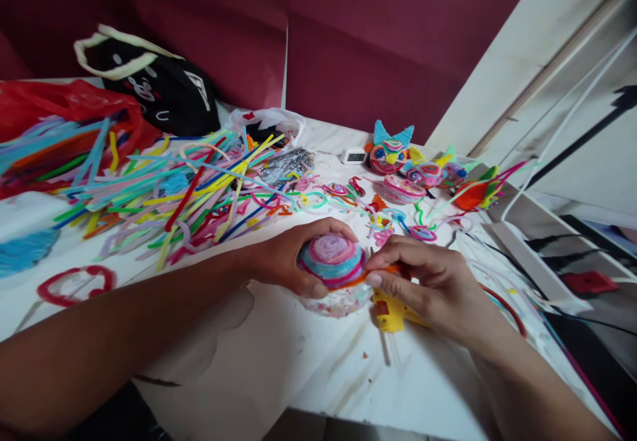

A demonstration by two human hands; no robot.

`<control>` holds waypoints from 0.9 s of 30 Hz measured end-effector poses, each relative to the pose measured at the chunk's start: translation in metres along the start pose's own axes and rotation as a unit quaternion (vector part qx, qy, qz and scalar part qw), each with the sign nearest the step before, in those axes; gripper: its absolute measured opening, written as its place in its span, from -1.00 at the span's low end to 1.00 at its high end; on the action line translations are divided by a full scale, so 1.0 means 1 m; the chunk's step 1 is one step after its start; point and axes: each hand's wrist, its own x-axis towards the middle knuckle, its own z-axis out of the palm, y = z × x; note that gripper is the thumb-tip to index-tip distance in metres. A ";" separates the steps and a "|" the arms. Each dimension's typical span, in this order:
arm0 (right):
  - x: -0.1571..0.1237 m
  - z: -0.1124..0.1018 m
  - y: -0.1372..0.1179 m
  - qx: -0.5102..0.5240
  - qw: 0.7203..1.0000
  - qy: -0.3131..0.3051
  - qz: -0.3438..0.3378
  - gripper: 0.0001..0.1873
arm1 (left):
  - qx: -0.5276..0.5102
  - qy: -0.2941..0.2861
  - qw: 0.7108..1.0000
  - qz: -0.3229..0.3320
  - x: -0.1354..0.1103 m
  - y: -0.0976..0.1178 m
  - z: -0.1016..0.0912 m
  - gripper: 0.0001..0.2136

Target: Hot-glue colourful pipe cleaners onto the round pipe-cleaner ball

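Note:
A dome wound with pipe cleaners (pixel 330 254) in lilac, pink, blue and orange rings stands mid-table. Its lower part is a clear, speckled base (pixel 338 303). My left hand (pixel 293 255) wraps around the dome from the left, thumb in front and fingers over the far side. At the dome's right edge, my right hand (pixel 423 275) pinches an orange pipe cleaner (pixel 355 283) that runs along the lowest ring. Under my right hand lies a yellow hot glue gun (pixel 389 315), partly hidden by the fingers.
Loose pipe cleaners (pixel 199 189) pile up at the left, by a red plastic bag (pixel 74 99) and a black tote bag (pixel 164 89). Finished craft figures (pixel 391 152) and a small digital clock (pixel 353 156) stand behind. A power strip (pixel 537 268) with cables is at the right.

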 end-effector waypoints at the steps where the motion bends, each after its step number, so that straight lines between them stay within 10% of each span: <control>1: 0.000 0.000 0.000 -0.028 0.999 0.006 -0.024 -0.85 | 0.001 -0.004 1.000 0.001 0.000 0.000 0.000 -0.40; 27: 0.005 0.010 0.012 0.171 0.968 0.059 0.174 -0.51 | 0.078 0.025 0.997 -0.002 0.000 0.005 0.006 -0.38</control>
